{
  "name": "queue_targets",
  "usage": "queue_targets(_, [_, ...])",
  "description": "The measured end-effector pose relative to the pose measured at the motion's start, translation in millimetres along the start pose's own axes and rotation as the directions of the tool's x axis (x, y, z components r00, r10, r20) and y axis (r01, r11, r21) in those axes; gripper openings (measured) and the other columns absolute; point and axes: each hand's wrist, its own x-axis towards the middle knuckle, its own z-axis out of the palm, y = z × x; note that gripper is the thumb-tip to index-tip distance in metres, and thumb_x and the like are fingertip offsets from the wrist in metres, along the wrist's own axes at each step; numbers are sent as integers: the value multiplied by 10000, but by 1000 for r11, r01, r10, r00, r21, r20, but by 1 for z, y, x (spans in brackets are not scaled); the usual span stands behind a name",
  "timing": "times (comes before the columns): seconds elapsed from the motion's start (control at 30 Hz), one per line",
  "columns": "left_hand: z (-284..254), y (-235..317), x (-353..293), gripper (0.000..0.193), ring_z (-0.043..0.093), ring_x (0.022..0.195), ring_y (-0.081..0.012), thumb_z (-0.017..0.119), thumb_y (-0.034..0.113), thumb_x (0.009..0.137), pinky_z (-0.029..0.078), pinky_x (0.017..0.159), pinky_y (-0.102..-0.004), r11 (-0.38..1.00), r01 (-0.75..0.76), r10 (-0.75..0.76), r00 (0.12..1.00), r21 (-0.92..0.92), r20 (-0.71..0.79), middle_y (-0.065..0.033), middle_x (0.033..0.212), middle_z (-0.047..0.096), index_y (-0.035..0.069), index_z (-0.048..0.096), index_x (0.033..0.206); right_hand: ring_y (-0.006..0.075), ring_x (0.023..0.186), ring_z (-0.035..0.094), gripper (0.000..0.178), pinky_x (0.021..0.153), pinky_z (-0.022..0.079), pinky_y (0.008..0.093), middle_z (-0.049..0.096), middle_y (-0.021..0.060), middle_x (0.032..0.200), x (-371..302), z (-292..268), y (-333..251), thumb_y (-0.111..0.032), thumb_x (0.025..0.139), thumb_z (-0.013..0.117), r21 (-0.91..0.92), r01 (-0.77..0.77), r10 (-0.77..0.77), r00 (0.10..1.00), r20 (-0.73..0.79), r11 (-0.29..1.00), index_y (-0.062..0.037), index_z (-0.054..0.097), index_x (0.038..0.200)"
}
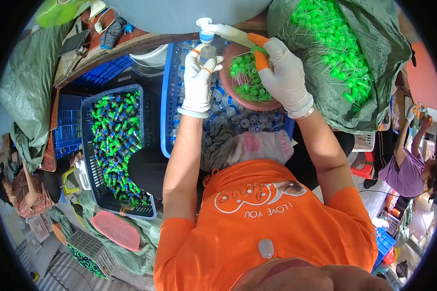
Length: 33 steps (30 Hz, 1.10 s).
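My left hand (199, 82), in a white glove with orange finger covers, is closed around a small clear bottle (208, 53). The bottle stands upright, its top at the blue collar of a white spout (230, 33). In a white glove too, my right hand (284, 70) pinches a green cap (259, 50) between orange-covered thumb and forefinger. Under that hand sits a pink bowl (226, 80) of green caps with thin clear tubes. A blue crate (166, 97) of small clear bottles with blue collars lies beneath both hands.
On the left stands a dark basket (148, 206) of green-capped bottles. A green sack (320, 104) on the right spills over with green tubed caps. A large grey tub (189, 14) rises at the far side. Two other people work at the left and right rims.
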Motion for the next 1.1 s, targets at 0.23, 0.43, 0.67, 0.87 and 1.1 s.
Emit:
queue_targets(0.23, [-1,1,-1,385,595,991,-171,564,47,917,489,874,-301,1000,11,-11,1000,20,29,-94,1161,577,13,476,1291,210,524,466,348,503,391,319,505,78,755,0,0,-1,-18,853,597,-12,-5,5,1000,7,1000,-134,637,1179])
queue_targets(0.43, [-1,0,-2,368,587,1005,-184,567,51,918,469,924,-330,1000,22,-22,1000,11,21,-99,1160,576,20,492,1277,215,525,462,347,506,391,312,510,78,760,1,0,-1,-9,851,595,-1,4,-4,1000,3,1000,-126,636,1176])
queue_targets(0.67, [-4,0,-1,344,604,974,-180,561,42,923,497,864,-303,999,16,-16,1000,29,26,-91,1149,574,23,497,1260,184,533,483,354,518,405,279,539,76,775,1,-2,0,9,854,590,-22,12,-11,1000,13,1000,-111,630,1185])
queue_targets(0.87, [-12,-7,-11,399,613,983,-171,549,-45,886,522,813,-275,993,54,-48,998,109,-50,-91,1128,581,-1,465,1273,124,556,510,392,543,422,258,587,77,807,-6,-6,-9,20,855,599,159,-16,28,997,-71,987,-74,583,1236])
queue_targets(1.1, [-8,-5,-48,420,586,963,-153,538,-51,886,506,855,-276,976,118,-140,984,183,112,-83,1112,574,12,446,1291,217,622,603,345,580,467,316,607,113,821,-23,3,-3,1,819,634,20,0,-2,997,77,1000,-40,568,1155])
